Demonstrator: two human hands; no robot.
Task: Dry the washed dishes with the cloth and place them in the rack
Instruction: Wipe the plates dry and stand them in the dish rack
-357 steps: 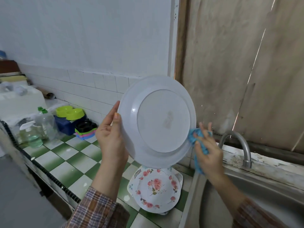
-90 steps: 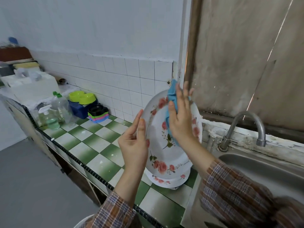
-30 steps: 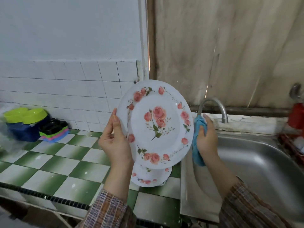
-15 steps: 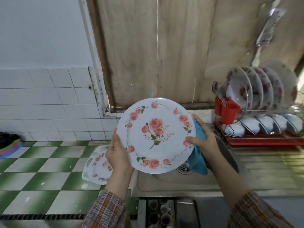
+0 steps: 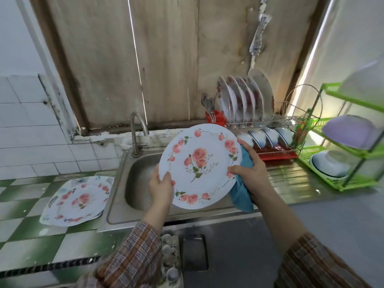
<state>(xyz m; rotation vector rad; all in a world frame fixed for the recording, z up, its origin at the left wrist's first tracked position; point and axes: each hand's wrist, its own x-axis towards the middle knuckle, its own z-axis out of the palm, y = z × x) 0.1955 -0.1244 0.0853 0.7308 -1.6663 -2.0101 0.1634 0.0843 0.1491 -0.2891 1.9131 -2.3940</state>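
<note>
A white plate with pink roses (image 5: 199, 165) is held tilted above the steel sink (image 5: 141, 175), its face toward me. My left hand (image 5: 161, 187) grips its lower left rim, thumb on the front. My right hand (image 5: 249, 169) holds the right rim together with a blue cloth (image 5: 242, 194), which hangs down behind the plate. The wire dish rack (image 5: 270, 121) stands at the back right on a red tray, with several floral plates upright and several bowls below.
A stack of floral plates (image 5: 76, 200) lies on the green checked counter left of the sink. The tap (image 5: 137, 132) rises behind the sink. A green plastic shelf (image 5: 342, 163) with bowls stands at the far right. A red cutlery cup (image 5: 216, 118) is beside the rack.
My view has swung right, bringing the whole rack and green shelf into sight. The plate has moved right over the sink, still held by both hands with the cloth.
</note>
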